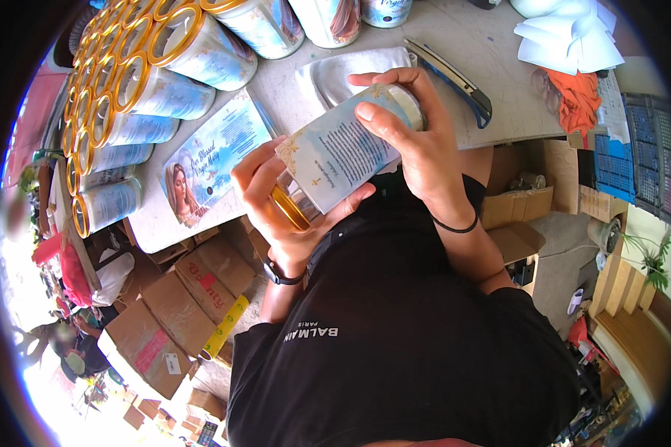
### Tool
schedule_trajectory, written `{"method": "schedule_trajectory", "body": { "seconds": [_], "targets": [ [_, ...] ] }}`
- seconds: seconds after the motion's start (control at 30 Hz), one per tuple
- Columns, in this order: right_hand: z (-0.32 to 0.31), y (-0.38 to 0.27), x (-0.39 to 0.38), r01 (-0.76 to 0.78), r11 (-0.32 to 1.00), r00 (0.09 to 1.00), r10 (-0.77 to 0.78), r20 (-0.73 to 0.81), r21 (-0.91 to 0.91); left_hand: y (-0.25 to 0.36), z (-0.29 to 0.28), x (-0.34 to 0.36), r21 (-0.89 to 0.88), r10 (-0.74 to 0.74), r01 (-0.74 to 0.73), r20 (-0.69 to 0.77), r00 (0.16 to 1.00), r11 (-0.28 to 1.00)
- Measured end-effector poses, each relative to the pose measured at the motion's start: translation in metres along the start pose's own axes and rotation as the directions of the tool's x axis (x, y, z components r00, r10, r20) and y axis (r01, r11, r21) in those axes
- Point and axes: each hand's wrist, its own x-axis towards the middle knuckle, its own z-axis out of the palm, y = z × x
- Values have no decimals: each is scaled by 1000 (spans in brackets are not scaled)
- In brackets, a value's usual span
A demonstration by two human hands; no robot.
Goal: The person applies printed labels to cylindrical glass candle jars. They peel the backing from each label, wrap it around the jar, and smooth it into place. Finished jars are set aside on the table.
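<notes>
Above the table's near edge I hold a clear jar (343, 145) tilted on its side, wrapped in a pale blue label with gold ornament and small print. Around its gold-rimmed end, at the lower left, the fingers of my left hand (272, 197) are closed. My right hand (425, 134) grips the other end, its thumb pressed flat on the label. Left of the jar lies a stack of printed label sheets (220, 160) showing a veiled figure. Beyond the jar is a folded white cloth (328, 74), and right of that a dark utility knife (455, 86).
Rows of similar gold-rimmed jars (156, 89) crowd the table's left and far side. White papers (570, 37) and an orange cloth (574, 100) lie at the far right. Cardboard boxes (179, 302) stand below left; an open carton (518, 194) and blue crates (637, 156) are at right.
</notes>
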Motion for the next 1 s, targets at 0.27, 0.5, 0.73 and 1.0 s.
{"method": "schedule_trajectory", "body": {
  "seconds": [0.27,0.5,0.73,1.0],
  "targets": [
    [5,4,-10,294,950,956,-291,43,-109,6,-2,9,-429,-395,373,43,918,822],
    [4,5,-11,669,700,743,-634,215,-248,15,1,14,-722,-575,462,109,811,515],
    [-3,11,-3,604,786,793,-575,199,-135,10,-14,28,-666,-572,585,279,771,463],
    [1,5,-9,377,883,922,-328,206,-281,2,-7,17,-569,-472,455,130,872,685]
  ]
}}
